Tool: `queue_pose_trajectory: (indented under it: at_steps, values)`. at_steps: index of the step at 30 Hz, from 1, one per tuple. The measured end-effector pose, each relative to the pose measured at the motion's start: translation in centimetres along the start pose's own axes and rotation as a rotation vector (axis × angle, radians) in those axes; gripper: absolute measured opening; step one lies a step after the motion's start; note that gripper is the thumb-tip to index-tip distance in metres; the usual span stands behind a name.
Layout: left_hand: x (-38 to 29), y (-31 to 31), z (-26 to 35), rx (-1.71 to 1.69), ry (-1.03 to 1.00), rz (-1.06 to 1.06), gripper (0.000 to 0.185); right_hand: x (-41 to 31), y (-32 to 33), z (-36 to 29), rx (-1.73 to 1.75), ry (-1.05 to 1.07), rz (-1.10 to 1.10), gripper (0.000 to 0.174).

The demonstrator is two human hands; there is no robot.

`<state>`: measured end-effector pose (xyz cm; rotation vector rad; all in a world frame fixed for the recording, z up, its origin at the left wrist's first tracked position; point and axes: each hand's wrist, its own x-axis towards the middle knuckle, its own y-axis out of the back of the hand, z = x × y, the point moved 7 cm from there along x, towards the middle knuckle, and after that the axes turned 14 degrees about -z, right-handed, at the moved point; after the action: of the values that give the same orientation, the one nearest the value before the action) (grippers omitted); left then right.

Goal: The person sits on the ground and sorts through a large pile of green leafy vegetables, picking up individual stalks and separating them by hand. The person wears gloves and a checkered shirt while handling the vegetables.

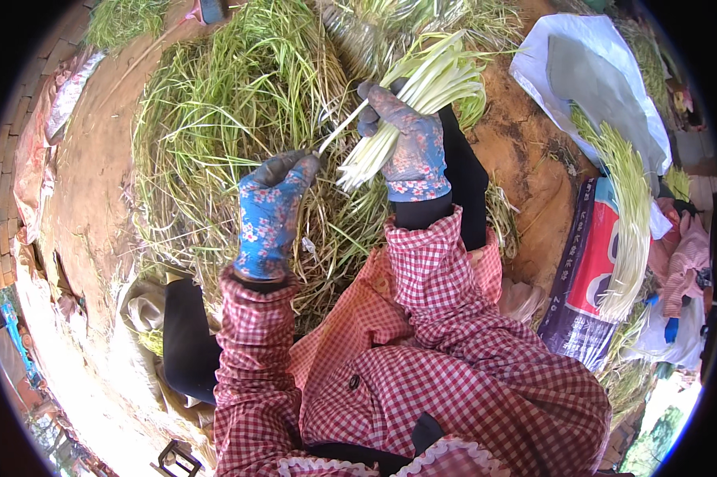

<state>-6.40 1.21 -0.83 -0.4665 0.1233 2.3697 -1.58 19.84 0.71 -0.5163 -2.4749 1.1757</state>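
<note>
My right hand, in a blue floral glove with grey-coated fingers, grips a bundle of pale stalks that look like blanched chives. Their white ends point down and to the left; the greener tips fan out at the upper right. In a matching glove, my left hand pinches the end of one thin stalk, which runs up to the right hand. Below both hands spreads a large heap of loose green and straw-coloured stalks. My left fingertips are partly hidden by the glove's curled fingers.
At right, a long bundle of pale stalks lies across a printed purple-and-red plastic sack. Behind it sits an open white bag. Another person's sleeve shows at the far right. Brown ground borders the heap.
</note>
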Motion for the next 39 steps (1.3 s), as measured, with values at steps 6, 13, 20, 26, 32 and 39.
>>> queue_pose_trajectory:
  at_steps: [6, 13, 20, 26, 32, 39]
  values:
    - [0.7, 1.4, -2.5, -1.343, -0.45, -0.25, 0.01, 0.0, 1.2, -0.2, 0.143, 0.025, 0.102, 0.017]
    - [-1.5, 0.1, 2.6, -0.016, -0.205, -0.091, 0.06, 0.1, 0.6, 0.2, 0.053, -0.015, 0.029, 0.019]
    - [-1.0, -0.8, 0.0, -0.378, -0.136, -0.065, 0.023, -0.1, 0.2, 0.0, 0.0, -0.017, 0.039, 0.015]
    - [-0.2, -1.0, -1.7, -0.657, -0.16, 0.132, 0.015, -0.2, 0.0, 0.8, 0.038, -0.077, 0.057, 0.016]
    - [-0.6, 1.1, -2.0, -1.423, -0.423, -0.091, 0.011, 0.4, 1.3, 0.4, 0.259, 0.002, 0.025, 0.015]
    - [-5.6, 10.6, -2.8, -0.281, -0.22, 0.329, 0.032, 0.9, 1.4, 0.8, 0.301, -0.032, -0.071, 0.015]
